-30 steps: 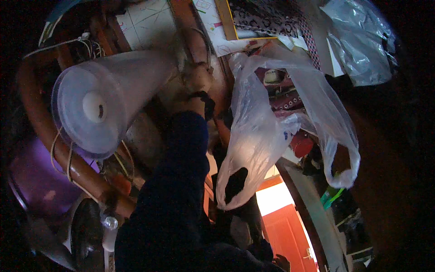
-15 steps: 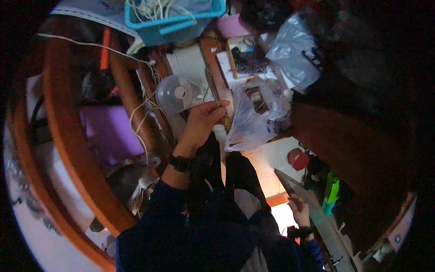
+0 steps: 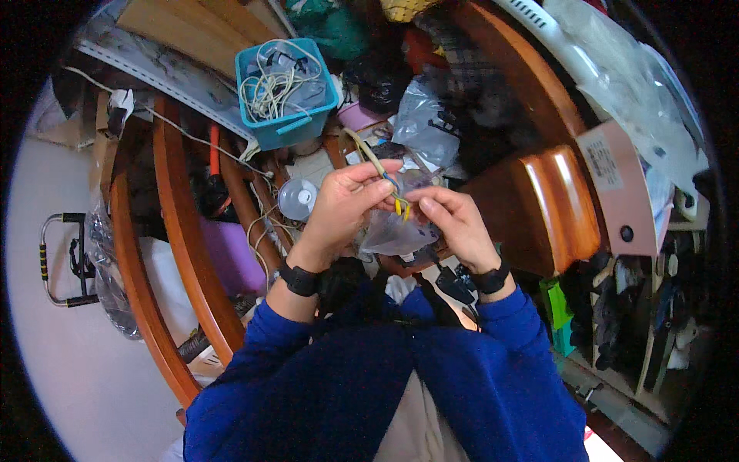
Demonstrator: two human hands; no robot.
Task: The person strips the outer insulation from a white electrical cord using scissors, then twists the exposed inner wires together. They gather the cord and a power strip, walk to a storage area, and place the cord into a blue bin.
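Observation:
A pale sheathed cable (image 3: 365, 148) runs up and away from my left hand (image 3: 342, 206), which pinches it between thumb and fingers. Below that pinch, thin wires come out of the sheath, one blue and others with yellow ends (image 3: 402, 208). My right hand (image 3: 459, 227) is closed, thumb against fingertips, on these wires just right of the yellow ends. Beneath both hands lies a translucent plastic bag (image 3: 394, 235). A clear round plastic container (image 3: 297, 200) sits left of the left hand.
Farther off stands a turquoise basket (image 3: 289, 135) full of white cables. Curved wooden rails (image 3: 181, 223) rise at the left, with a loose white cord across them. A glossy wooden panel (image 3: 550, 208) and a pink board (image 3: 620, 192) stand at the right.
My right hand has come up from the lower right to meet the left hand at the wires. The left hand still holds the cable. The view has shifted and brightened.

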